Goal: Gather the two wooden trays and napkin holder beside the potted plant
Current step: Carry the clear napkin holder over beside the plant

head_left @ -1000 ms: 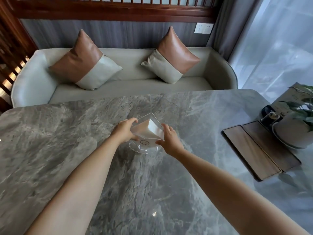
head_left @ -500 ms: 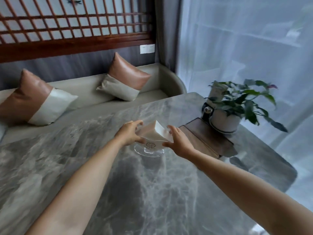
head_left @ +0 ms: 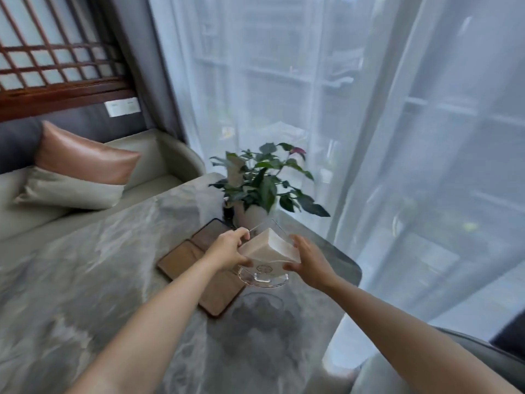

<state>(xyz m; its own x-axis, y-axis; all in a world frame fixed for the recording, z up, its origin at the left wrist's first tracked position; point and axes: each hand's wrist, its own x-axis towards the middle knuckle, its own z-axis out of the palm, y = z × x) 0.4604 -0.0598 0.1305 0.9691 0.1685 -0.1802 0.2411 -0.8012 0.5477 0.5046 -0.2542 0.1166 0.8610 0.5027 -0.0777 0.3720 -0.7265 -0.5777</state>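
Both hands hold a clear napkin holder (head_left: 264, 275) stuffed with white napkins, lifted above the grey marble table (head_left: 85, 265). My left hand (head_left: 228, 250) grips its left side and my right hand (head_left: 308, 258) its right side. Its round clear base hangs over the near end of two wooden trays (head_left: 184, 258) that lie side by side on the table. The farther tray (head_left: 208, 236) is darker and reaches toward the potted plant (head_left: 261, 186) in a white pot at the table's far corner. My left forearm covers part of the nearer tray.
A small dark object (head_left: 228, 214) stands left of the pot. The table edge (head_left: 356, 268) curves close on the right, with sheer curtains (head_left: 369, 137) beyond it. A grey sofa with a brown and beige cushion (head_left: 79, 172) runs along the table's far left side.
The napkin holder has travelled right with both hands, from the table's middle to above the trays near the plant. The view has swung right toward the window.
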